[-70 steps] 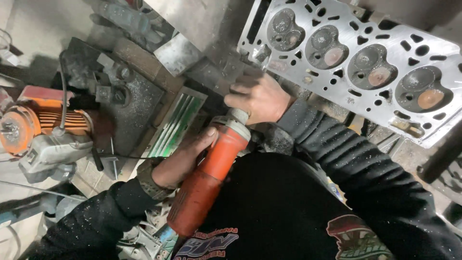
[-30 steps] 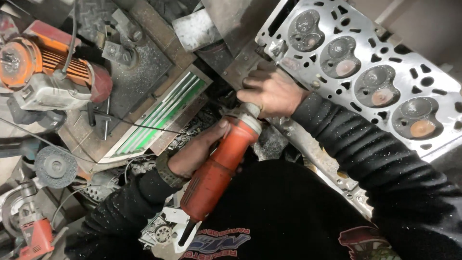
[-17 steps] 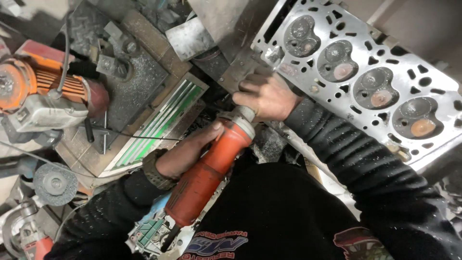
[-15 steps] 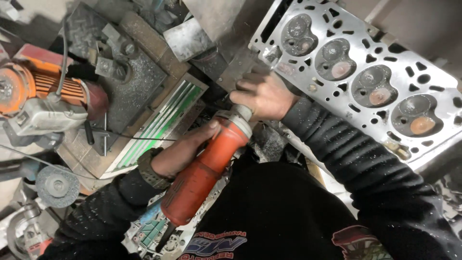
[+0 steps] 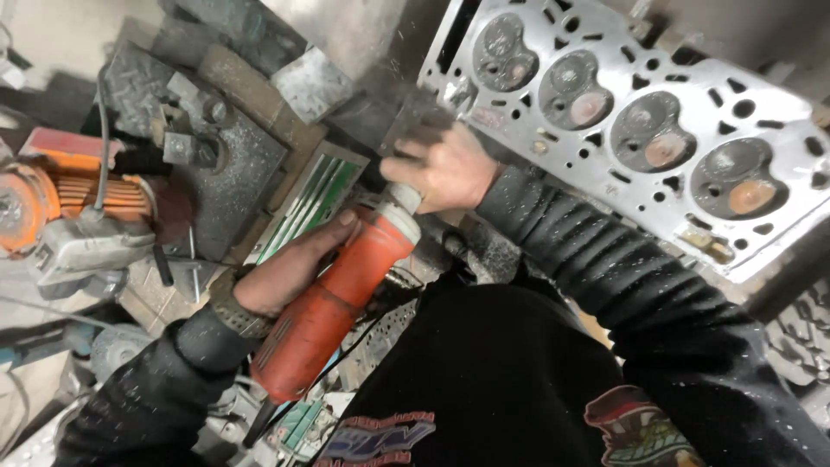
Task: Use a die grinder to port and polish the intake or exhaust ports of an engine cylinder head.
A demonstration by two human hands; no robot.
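At the centre of a cluttered, dusty workbench, a person in dark sleeves holds a red grinder with both hands. The left hand wraps the grinder's body from the side, fingers curled shut around it, which seems to carry its weight. The right hand closes over the grey nose of the tool, fingers bent down over the front, seemingly to steady and steer the working end. The tip itself is hidden beneath that hand, so what it touches cannot be told; it sits just beside the near corner of a cylinder head. That head is a long silver casting lying face up, tilted across the upper right, showing four round chambers with rusty-orange valves. The grinder points up and to the right toward it, its tail end down near the person's chest. To the left lie a second orange tool with a grey cord, dark metal blocks, and a flat green-striped box just beside the left hand.
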